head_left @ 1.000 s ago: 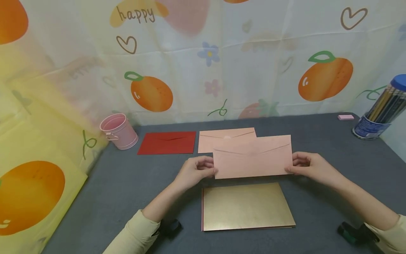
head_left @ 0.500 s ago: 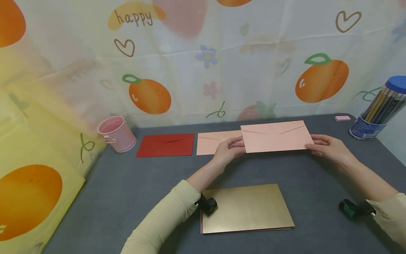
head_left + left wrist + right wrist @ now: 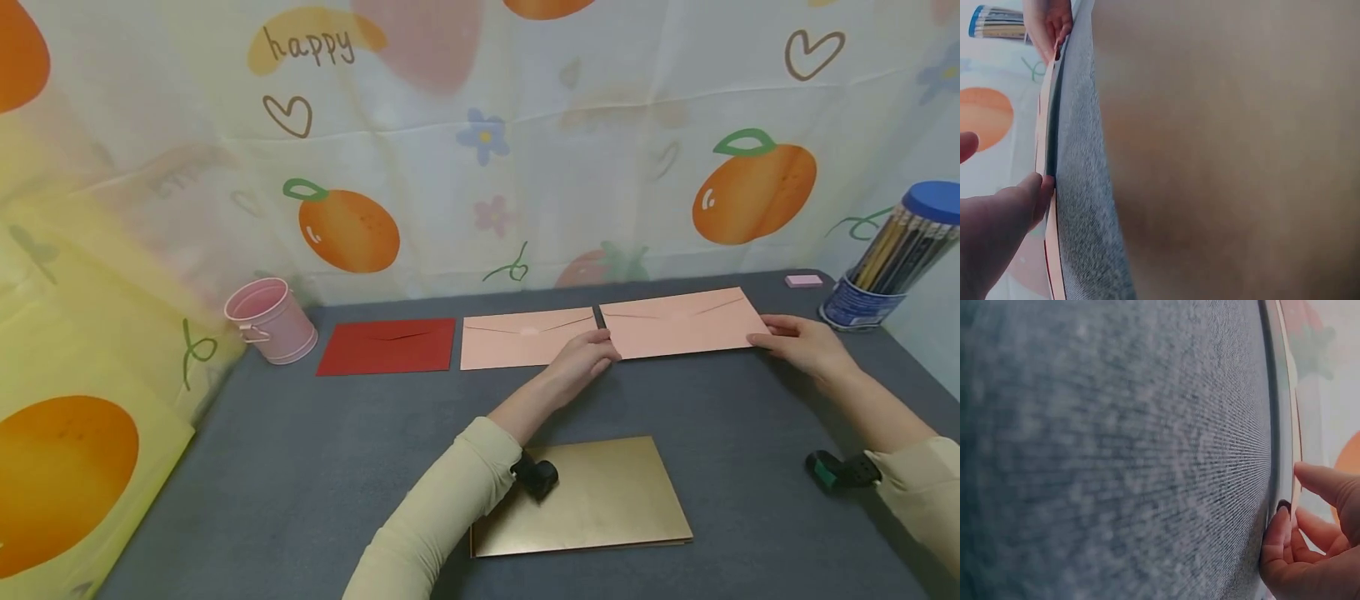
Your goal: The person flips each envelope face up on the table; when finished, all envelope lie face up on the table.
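A pink envelope (image 3: 682, 323) with its pointed flap facing up lies between my hands near the back of the table, tilted slightly up on its right side. My left hand (image 3: 579, 367) pinches its lower left corner, fingertips at the edge in the left wrist view. My right hand (image 3: 810, 348) pinches the right edge between thumb and fingers; in the right wrist view a dark gap shows under the envelope. Just left lies a second pink envelope (image 3: 517, 340), its lower right partly behind my left hand. Farther left is a red envelope (image 3: 390, 348).
A gold envelope-like stack (image 3: 607, 492) lies at the front, partly under my left forearm. A small pink bucket (image 3: 273, 321) stands at the back left. At the back right are a pink eraser (image 3: 803, 282) and a blue-lidded tub of pencils (image 3: 870, 296).
Both hands have carried the pink envelope back and to the right, from in front of the second pink envelope to beside it, and lowered it toward the table.
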{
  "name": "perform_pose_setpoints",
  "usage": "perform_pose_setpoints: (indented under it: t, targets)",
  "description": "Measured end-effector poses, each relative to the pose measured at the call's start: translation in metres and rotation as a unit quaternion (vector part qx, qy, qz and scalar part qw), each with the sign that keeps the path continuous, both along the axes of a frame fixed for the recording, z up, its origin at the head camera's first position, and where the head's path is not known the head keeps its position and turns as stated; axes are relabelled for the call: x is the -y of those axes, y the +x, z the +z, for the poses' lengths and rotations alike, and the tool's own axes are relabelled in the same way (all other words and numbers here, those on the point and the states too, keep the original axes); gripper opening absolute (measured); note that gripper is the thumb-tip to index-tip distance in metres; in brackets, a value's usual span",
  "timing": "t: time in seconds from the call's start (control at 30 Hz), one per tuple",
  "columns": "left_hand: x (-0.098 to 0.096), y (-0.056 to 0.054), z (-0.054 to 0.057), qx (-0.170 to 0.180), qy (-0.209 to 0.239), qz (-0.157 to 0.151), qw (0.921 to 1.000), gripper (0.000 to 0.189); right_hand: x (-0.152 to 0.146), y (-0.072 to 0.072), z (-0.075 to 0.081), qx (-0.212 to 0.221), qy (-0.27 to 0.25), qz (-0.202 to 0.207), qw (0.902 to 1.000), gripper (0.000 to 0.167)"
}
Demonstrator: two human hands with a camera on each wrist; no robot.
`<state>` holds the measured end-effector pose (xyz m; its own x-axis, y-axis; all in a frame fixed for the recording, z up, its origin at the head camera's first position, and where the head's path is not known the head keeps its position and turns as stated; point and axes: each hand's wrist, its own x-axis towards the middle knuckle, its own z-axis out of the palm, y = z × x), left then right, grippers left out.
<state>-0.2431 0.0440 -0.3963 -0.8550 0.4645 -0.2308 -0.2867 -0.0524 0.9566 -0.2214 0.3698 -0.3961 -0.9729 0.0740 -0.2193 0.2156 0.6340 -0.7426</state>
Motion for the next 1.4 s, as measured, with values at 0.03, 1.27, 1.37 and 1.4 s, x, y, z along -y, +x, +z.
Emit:
perform_pose_setpoints:
  t: [0.03, 1.27, 1.37, 1.4]
  targets:
    - [-0.001, 0.000, 0.000, 0.007, 0.005, 0.002, 1.0000, 0.064, 0.000, 0.000, 0.000, 0.001, 0.005, -0.001, 1.0000, 0.085]
    - [0.097, 0.074, 0.021, -0.232, -0.278, -0.192, 0.9122, 0.074, 0.133, 0.051, 0.004, -0.231, 0.091, 0.192, 0.9493, 0.071]
    - [0.107, 0.082, 0.020, -0.276, -0.316, -0.246, 0.8737, 0.080, 0.155, 0.064, 0.006, -0.216, 0.084, 0.243, 0.9421, 0.073]
    - [0.110, 0.084, 0.019, -0.287, -0.321, -0.263, 0.8633, 0.081, 0.160, 0.069, 0.006, -0.209, 0.080, 0.259, 0.9395, 0.073]
